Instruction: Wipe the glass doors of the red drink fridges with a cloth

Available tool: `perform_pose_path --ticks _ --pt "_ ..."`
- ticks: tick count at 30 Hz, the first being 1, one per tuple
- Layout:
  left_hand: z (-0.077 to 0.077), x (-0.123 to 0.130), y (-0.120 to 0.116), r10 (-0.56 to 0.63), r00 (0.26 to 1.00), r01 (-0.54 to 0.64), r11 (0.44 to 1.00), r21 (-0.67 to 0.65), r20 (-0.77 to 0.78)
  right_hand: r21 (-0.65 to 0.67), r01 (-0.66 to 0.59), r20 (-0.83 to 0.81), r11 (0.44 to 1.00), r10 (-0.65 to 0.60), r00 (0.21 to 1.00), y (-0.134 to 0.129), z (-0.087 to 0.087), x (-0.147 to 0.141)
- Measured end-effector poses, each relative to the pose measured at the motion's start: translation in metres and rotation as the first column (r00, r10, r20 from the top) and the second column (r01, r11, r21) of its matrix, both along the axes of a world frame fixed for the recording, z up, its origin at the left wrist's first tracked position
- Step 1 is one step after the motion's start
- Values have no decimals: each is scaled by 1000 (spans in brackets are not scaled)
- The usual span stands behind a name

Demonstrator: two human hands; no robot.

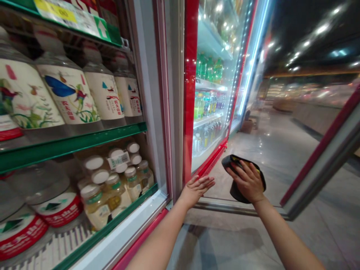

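My left hand is stretched out near the lower hinge side of an open glass door, its fingers extended and holding nothing. To the right, my right hand grips a black handheld device with a little yellow on it, in front of the door's glass. The door's lower frame runs just below both hands. On my left stands an open cooler with large labelled water bottles on the upper shelf and small white-capped jars on the lower one.
Beyond the door, a red-framed drinks fridge holds rows of bottles. A grey shiny floor stretches to the right, with a long blurred counter in the background. A price tag hangs at top left.
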State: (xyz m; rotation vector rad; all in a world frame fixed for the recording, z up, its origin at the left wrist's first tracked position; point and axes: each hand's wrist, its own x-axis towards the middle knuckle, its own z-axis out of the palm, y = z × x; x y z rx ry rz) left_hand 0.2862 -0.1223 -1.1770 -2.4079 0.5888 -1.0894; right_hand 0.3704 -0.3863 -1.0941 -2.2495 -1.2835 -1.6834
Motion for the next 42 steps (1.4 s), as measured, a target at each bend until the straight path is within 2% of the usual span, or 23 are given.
perform_pose_path --ticks 2,3,6,8,9,11,13,16,18,20,23,26,28,30,33,36,39,40,42 --pt "-2 2 -1 13 1000 -13 1000 0 6 116 62 -42 991 -57 997 11 1 0" --pt "-3 3 -2 17 1000 -17 1000 4 0 122 68 -68 990 -60 996 20 2 -2" --pt "-4 4 -2 31 999 -31 1000 2 -19 -62 -34 -120 998 27 992 37 1 -7" --pt "-3 4 -3 35 999 -36 999 -10 -15 -172 -114 -126 978 93 988 32 -1 -6" --pt "-2 4 -3 37 999 -37 999 -18 -9 -182 -127 -119 975 106 987 26 -2 -4" --pt "2 3 -5 28 1000 -28 999 -28 -10 -138 -108 -104 984 94 990 17 -3 0" --pt "6 2 -4 -5 999 4 1000 -20 -42 -48 -66 -112 997 60 992 19 -3 1" --pt "10 -4 3 -58 998 57 998 -28 -32 36 -67 -153 997 71 986 42 -6 -2" --pt "13 -12 16 -53 997 56 996 -69 50 3 -134 -164 991 133 978 60 -10 -7" --pt "18 -24 32 6 993 8 992 -123 117 -28 -195 -165 980 188 968 74 -12 -12" --pt "25 -42 54 107 987 -85 981 -173 122 30 -204 -193 979 206 959 96 -5 -21" --pt "29 -51 63 149 982 -125 975 -185 118 90 -211 -224 973 226 948 124 7 -30" --pt "31 -54 64 182 976 -156 967 -204 118 78 -248 -214 966 259 942 138 9 -33" --pt "33 -57 65 211 971 -181 956 -233 110 11 -309 -193 951 306 932 142 3 -33" --pt "36 -64 72 214 972 -185 950 -252 93 -130 -393 -178 911 368 913 132 -16 -30" --pt "35 -68 81 196 978 -176 958 -227 71 -175 -394 -196 902 361 912 122 -25 -31" --pt "33 -68 86 200 978 -182 958 -222 63 -139 -366 -185 920 339 922 118 -8 -36" --pt "32 -68 86 199 978 -180 957 -227 66 -97 -336 -171 937 317 933 116 3 -36" --pt "34 -66 82 180 980 -156 960 -231 86 74 -212 -121 975 220 968 110 29 -34"
